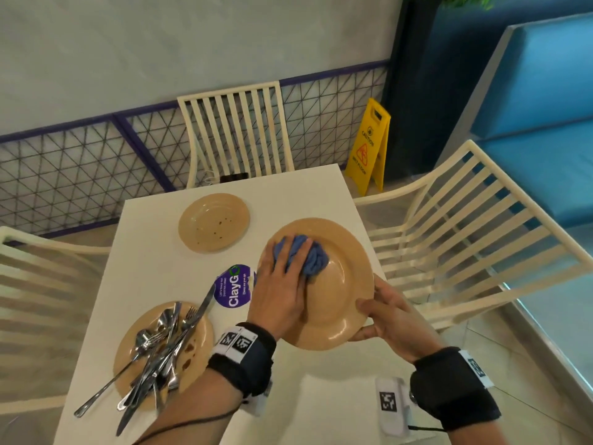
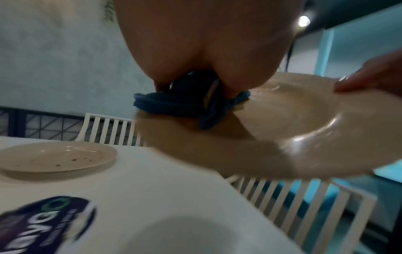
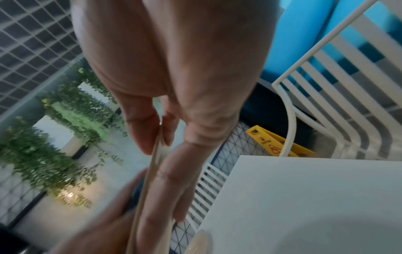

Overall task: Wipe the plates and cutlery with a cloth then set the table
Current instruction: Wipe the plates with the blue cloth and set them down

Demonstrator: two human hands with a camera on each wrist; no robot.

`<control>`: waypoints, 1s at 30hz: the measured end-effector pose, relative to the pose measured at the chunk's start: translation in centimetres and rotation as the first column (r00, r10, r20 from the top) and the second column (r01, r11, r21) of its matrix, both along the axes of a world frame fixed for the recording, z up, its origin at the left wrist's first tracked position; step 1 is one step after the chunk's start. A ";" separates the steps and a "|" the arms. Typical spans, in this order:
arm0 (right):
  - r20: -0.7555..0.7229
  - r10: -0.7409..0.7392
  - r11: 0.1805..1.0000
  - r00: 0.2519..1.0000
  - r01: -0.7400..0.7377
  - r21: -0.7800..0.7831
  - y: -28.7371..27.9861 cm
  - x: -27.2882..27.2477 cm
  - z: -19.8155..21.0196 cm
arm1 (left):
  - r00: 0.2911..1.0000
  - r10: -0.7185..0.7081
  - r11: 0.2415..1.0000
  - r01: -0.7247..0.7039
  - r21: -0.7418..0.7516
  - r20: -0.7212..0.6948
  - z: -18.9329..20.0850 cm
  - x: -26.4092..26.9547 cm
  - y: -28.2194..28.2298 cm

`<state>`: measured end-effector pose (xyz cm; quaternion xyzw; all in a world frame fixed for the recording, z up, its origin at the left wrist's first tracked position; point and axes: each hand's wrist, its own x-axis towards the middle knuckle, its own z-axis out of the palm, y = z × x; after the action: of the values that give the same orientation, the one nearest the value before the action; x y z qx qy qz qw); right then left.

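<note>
Plate [image 1: 340, 303] pinched at rim by right hand [image 1: 394, 319] above table [image 1: 154, 252] edge; bunched cloth [image 1: 313, 258] gripped by left hand [image 1: 279, 293], pressed onto it.

Left grip [image 1: 278, 292] palm-down, forearm reaching forward, fingers [image 1: 293, 252] curved over the cloth [image 1: 316, 260]. Right grip [image 1: 386, 311] pinches the plate [image 1: 340, 303] rim: thumb [image 1: 367, 305] on top, fingers beneath. Black bands on left wrist [image 1: 244, 358] and right wrist [image 1: 455, 383].

We see a pale grey wall [image 1: 192, 43] above a purple-framed lattice panel [image 1: 80, 162]. 3 cream slatted chairs [image 1: 229, 90] stand around our white table [image 1: 305, 194]. A yellow caution sign [image 1: 369, 146] stands on the tiled floor [image 1: 500, 354] near blue cushioned seating [image 1: 545, 91]. Green leaves [image 1: 455, 0] hang overhead.
</note>
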<state>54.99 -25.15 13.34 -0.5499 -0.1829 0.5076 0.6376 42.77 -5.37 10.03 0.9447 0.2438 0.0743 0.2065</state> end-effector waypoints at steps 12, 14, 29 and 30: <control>0.018 -0.104 0.994 0.994 0.104 0.015 -1.6 1.7 0.8 | 0.993 -0.119 0.977 0.117 0.180 -0.001 -2.3 -3.3 -1.0; 0.013 -0.049 0.999 0.999 0.049 0.009 -1.1 0.6 0.5 | 0.999 -0.005 0.992 0.000 0.124 0.040 -1.3 -1.9 0.9; -0.009 -0.090 0.995 0.996 0.091 0.047 -0.8 -0.2 1.1 | 0.999 -0.025 0.991 0.022 0.133 0.021 -0.3 -1.2 0.9; 0.009 -0.072 0.996 0.997 0.071 0.051 -0.1 -0.6 1.1 | 0.998 0.011 0.996 -0.017 0.089 0.063 0.6 -0.1 0.7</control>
<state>54.38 -25.25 14.44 -0.5427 -0.1794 0.4766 0.6679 42.65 -4.72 10.63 0.9484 0.2403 0.1163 0.1708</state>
